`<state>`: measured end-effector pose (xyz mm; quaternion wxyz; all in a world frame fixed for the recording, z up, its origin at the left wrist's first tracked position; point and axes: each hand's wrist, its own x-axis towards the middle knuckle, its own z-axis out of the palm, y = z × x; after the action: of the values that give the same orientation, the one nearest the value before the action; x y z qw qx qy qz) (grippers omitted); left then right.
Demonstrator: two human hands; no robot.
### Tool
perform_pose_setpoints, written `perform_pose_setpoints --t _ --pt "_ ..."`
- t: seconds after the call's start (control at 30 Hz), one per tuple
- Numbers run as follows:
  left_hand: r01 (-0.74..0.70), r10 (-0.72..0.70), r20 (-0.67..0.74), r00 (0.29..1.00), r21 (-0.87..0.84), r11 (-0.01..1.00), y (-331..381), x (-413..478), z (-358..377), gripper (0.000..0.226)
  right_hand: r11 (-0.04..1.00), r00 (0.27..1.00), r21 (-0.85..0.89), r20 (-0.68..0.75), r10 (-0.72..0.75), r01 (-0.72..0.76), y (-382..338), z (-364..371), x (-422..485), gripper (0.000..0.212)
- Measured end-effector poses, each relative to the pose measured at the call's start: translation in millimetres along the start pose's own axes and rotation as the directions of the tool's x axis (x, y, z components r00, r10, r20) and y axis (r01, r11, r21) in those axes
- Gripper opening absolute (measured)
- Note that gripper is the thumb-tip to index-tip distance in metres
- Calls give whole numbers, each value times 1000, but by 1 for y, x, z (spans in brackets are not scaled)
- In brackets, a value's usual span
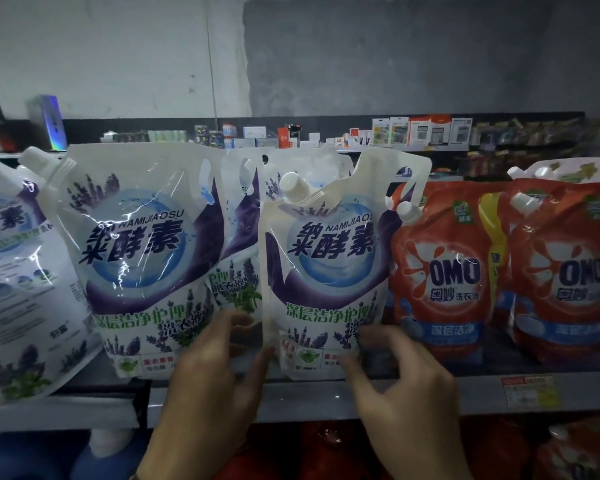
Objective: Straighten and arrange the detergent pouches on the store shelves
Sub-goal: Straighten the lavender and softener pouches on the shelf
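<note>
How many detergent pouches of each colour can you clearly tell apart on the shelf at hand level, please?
White-and-purple plastic detergent pouches: 4
Red-orange plastic OMO detergent pouches: 2
Total: 6, leaving out pouches mostly hidden behind these.

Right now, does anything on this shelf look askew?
Yes. The far-left white pouch tilts strongly leftward, and the middle white pouch has its top slumped forward. The red OMO pouches stand fairly straight.
</note>
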<state>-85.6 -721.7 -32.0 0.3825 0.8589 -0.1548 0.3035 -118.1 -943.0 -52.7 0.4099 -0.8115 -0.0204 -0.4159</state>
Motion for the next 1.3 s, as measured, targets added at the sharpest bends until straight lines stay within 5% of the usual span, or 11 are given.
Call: perform_pose_setpoints --t 0.23,0.37,0.53,0.7,1.03,1.3 --pt "70 -37 -359 933 81 994 -17 -30 -36 29 980 986 119 20 -164 160 -24 29 -8 31" --pt "138 -92 -457 885 66 988 -47 -33 -62 39 978 979 169 137 -148 124 -50 52 -14 29" --pt "218 -227 -340 913 -65 974 -84 -29 -89 82 990 927 141 374 -38 -16 -82 75 -17 39" --pt "278 -303 -71 950 -245 929 -121 -14 -108 112 981 930 164 365 40 -106 -108 99 -12 46" --pt "264 -224 140 964 -438 860 -139 6 -116 115 956 933 172 315 176 -238 -139 137 -3 69" --pt "219 -148 220 964 -345 913 -145 10 -120 98 954 932 145 295 210 -261 -141 144 -5 71"
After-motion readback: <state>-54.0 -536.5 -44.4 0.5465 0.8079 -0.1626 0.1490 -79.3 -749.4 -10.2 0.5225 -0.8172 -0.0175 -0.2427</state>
